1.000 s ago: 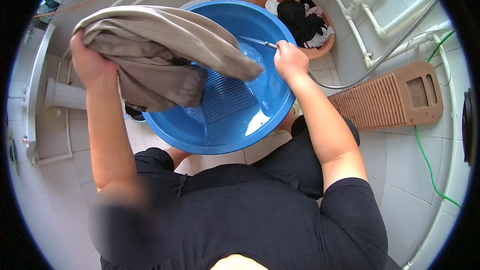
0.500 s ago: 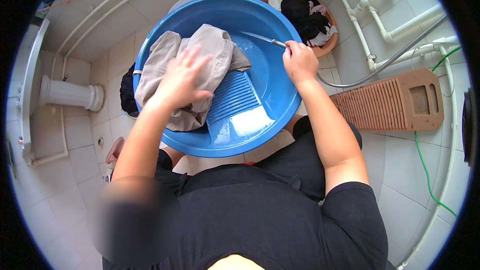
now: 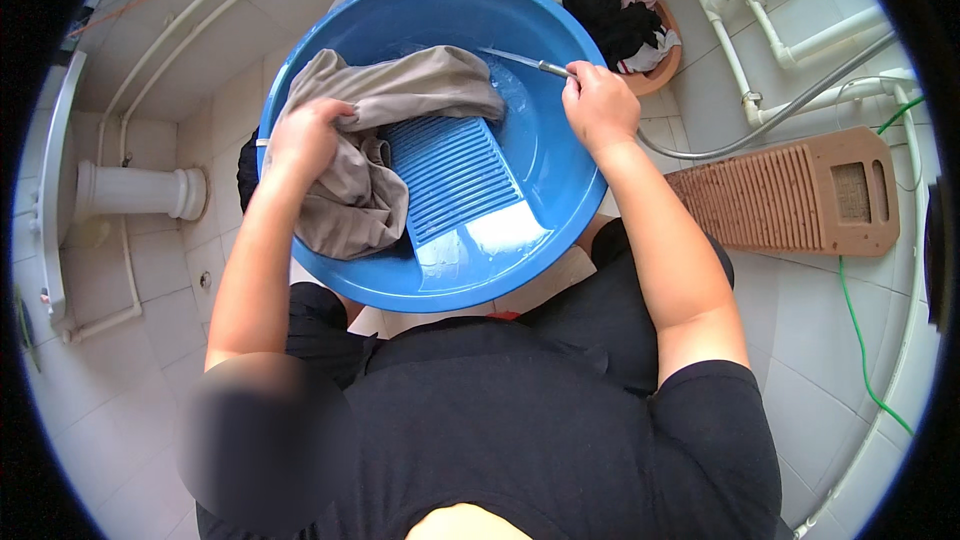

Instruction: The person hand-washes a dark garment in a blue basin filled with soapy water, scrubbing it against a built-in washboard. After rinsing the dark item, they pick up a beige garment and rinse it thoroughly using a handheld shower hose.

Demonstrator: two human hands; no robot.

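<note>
Wash step: I think I am part way through wetting a floppy grey-beige cloth garment [image 3: 425,85], with one set of fingers on it and the other on the water.
Left fingers [image 3: 325,112]: they look closed on a fold of the garment, though the tips are hidden.
Right fingers [image 3: 585,73]: wrapped around the end of a bendy grey metal hose [image 3: 720,153]; water [image 3: 510,57] squirts out left of them.
Next tug: moving the garment calls for a good tight pinch, I guess, as wet cloth would be heavy and slippy.
Garment spot: under and around my left fingers, inside a big round blue plastic tub [image 3: 450,302], by its bumpy blue scrubbing part [image 3: 455,180].
Garment look: all crumpled and bunched up, one long fold reaching right of my left fingers. Some bits are darker; I can't tell how wet it is.
</note>
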